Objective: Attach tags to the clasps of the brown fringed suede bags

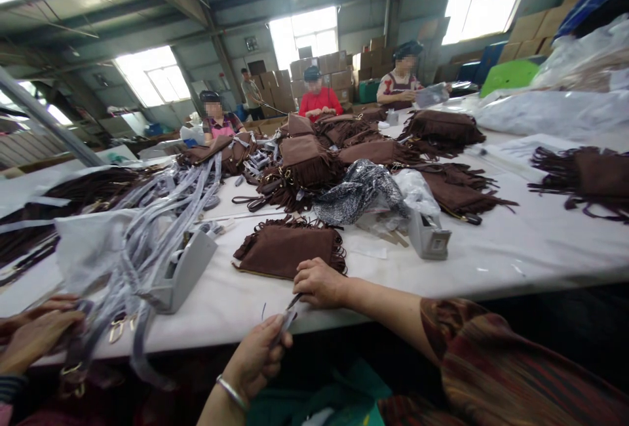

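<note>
A brown suede fringed bag (pixel 287 249) lies flat on the white table (pixel 515 249) just in front of me. My right hand (pixel 319 282) rests at the bag's near edge with its fingers curled, gripping the upper end of a thin dark strap (pixel 293 302). My left hand (pixel 258 354), with a silver bangle on the wrist, is below the table edge and pinches the lower end of the same strap, where a bit of pale wrapping shows. The strap runs short and taut between the two hands.
Piles of brown fringed bags (pixel 314 160) and plastic-wrapped straps (pixel 162 216) cover the table. Two grey tag guns (pixel 179 275) (pixel 430 236) lie nearby. A co-worker's hands (pixel 34 334) work at the left edge. Other people sit at the far side, with stacked cardboard boxes (pixel 319 65) behind.
</note>
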The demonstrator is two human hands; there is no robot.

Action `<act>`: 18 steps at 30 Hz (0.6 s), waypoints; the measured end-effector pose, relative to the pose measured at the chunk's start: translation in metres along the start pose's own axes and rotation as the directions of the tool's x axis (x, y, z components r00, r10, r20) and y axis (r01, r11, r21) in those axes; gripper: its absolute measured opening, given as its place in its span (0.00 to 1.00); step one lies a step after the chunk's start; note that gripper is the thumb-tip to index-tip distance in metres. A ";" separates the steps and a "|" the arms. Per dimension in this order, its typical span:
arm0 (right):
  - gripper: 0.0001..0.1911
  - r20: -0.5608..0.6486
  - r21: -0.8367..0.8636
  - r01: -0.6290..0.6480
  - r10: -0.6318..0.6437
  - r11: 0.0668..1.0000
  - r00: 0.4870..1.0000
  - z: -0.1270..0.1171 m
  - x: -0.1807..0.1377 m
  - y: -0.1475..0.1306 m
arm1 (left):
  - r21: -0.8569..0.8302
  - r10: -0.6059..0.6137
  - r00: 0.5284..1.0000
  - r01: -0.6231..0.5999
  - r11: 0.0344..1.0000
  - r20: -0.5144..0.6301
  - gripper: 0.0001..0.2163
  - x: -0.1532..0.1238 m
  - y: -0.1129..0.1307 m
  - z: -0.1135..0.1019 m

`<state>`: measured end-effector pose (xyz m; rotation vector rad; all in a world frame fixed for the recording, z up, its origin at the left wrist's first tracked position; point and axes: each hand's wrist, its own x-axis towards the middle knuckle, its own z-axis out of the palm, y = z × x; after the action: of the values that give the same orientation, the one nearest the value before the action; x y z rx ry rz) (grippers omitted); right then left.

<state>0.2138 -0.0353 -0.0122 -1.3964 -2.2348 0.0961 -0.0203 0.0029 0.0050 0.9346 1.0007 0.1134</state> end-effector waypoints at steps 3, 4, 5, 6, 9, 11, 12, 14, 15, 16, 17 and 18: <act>0.09 0.001 0.023 0.016 -0.016 1.000 1.000 0.008 0.004 0.002 | -0.022 -0.007 1.000 0.007 1.000 -0.001 0.19 0.000 -0.001 -0.003; 0.08 0.002 0.028 0.016 -0.017 0.999 1.000 0.010 0.004 0.003 | -0.035 -0.010 1.000 0.010 0.999 0.002 0.18 -0.001 -0.001 -0.004; 0.08 0.002 0.031 0.018 -0.018 0.999 1.000 0.011 0.004 0.004 | -0.051 -0.011 1.000 0.012 0.999 0.007 0.18 -0.001 -0.002 -0.006; 0.07 0.001 0.034 0.019 -0.019 0.999 1.000 0.012 0.004 0.005 | -0.069 -0.012 1.000 0.012 0.998 0.011 0.18 -0.002 -0.002 -0.007; 0.08 -0.015 0.041 0.022 -0.021 0.999 1.000 0.014 0.003 0.008 | -0.126 -0.018 1.000 0.021 0.992 0.022 0.17 -0.002 -0.003 -0.011; 0.08 -0.026 0.042 0.020 -0.019 0.999 0.999 0.014 0.003 0.009 | -0.155 -0.026 0.999 0.030 0.987 0.027 0.17 -0.003 -0.004 -0.013; 0.08 -0.029 0.042 0.019 -0.018 0.999 0.999 0.014 0.003 0.009 | -0.165 -0.028 0.999 0.032 0.986 0.028 0.16 -0.003 -0.004 -0.014; 0.08 -0.032 0.043 0.019 -0.017 0.999 0.999 0.014 0.003 0.009 | -0.179 -0.032 0.999 0.036 0.983 0.027 0.15 -0.002 -0.005 -0.016; 0.08 -0.032 0.045 0.020 -0.018 0.999 0.999 0.013 0.004 0.009 | -0.185 -0.035 0.999 0.039 0.982 0.026 0.15 -0.002 -0.005 -0.017; 0.08 -0.032 0.047 0.021 -0.019 0.999 0.999 0.013 0.004 0.009 | -0.193 -0.039 0.999 0.044 0.980 0.026 0.15 -0.002 -0.006 -0.019; 0.08 -0.031 0.049 0.022 -0.021 0.999 0.999 0.013 0.004 0.009 | -0.202 -0.043 0.999 0.048 0.978 0.027 0.15 -0.002 -0.006 -0.020; 0.08 -0.030 0.051 0.024 -0.023 0.998 0.999 0.013 0.004 0.009 | -0.211 -0.046 0.999 0.051 0.976 0.028 0.15 -0.002 -0.007 -0.021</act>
<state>0.2138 -0.0252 -0.0243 -1.3358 -2.2082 0.1229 -0.0398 0.0111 -0.0026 0.7150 0.9690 0.1648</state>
